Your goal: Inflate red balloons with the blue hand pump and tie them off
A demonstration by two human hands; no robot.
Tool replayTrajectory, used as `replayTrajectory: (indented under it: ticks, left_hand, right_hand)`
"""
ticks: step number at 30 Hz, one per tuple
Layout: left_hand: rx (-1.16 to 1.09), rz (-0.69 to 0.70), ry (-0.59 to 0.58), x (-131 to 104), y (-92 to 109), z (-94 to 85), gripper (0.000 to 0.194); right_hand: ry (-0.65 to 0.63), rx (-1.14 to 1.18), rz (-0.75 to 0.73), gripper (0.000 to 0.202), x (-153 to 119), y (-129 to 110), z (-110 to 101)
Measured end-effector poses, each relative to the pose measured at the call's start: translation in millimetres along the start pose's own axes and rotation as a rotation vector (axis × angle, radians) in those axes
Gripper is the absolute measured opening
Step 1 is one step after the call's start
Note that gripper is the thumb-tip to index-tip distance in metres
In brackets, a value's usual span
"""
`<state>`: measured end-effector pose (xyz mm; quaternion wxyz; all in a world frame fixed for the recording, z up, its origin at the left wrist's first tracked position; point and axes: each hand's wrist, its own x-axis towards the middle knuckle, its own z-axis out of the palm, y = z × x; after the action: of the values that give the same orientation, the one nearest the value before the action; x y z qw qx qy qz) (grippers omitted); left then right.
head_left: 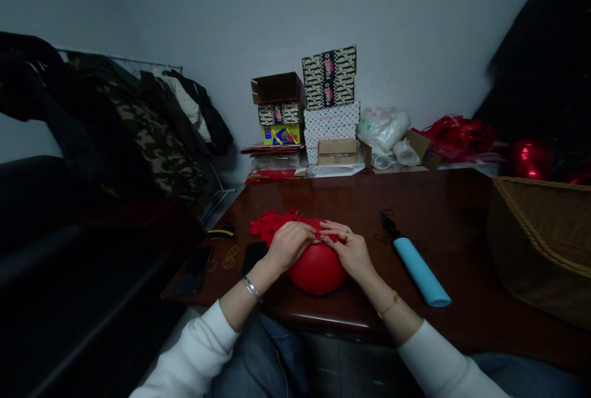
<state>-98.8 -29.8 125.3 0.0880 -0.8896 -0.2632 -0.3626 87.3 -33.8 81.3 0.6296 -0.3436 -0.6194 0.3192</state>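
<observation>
A round, inflated red balloon rests at the table's near side, its neck turned away from me. My left hand comes over its far left side, fingertips closed at the neck. From the right, my right hand pinches the same spot, its upper fingers slightly spread. The neck itself is mostly hidden by my fingers. Just beyond lies a heap of limp red balloons. To the left of the balloon, a dark phone-like slab is partly behind my left wrist.
A light-blue cylindrical pump with a black end lies on the right of the brown table. A wicker basket stands at far right. Yellowish rubber bands and another dark slab are at left. Stacked boxes rise behind.
</observation>
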Motion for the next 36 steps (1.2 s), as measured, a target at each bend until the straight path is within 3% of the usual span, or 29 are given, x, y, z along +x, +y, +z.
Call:
replayTrajectory:
  ticks: [10,14,22,27,32,36]
  left_hand:
    - [0.028,-0.134,-0.004,8,19,-0.4,0.017]
    - [0.106,-0.193,0.059,8,29,6.2,0.021]
    - [0.193,-0.32,0.128,11,49,21.1,0.02]
    - [0.099,-0.405,0.185,9,49,27.4,0.018]
    - [-0.095,-0.537,0.163,12,40,20.2,0.017]
    - [-0.336,-0.716,0.167,13,29,14.7,0.031]
  right_hand:
    - [0.003,0.042,0.13,0.021,1,-2,1]
    - [0.011,0.043,0.164,0.026,0,-6,2]
    - [0.069,-0.128,0.095,0.032,-8,-19,13]
    - [0.054,-0.181,0.055,0.031,-11,-24,15]
    - [-0.023,-0.145,0.013,0.043,-13,-27,16]
    - [0.112,-0.115,0.054,0.029,-14,-26,16]
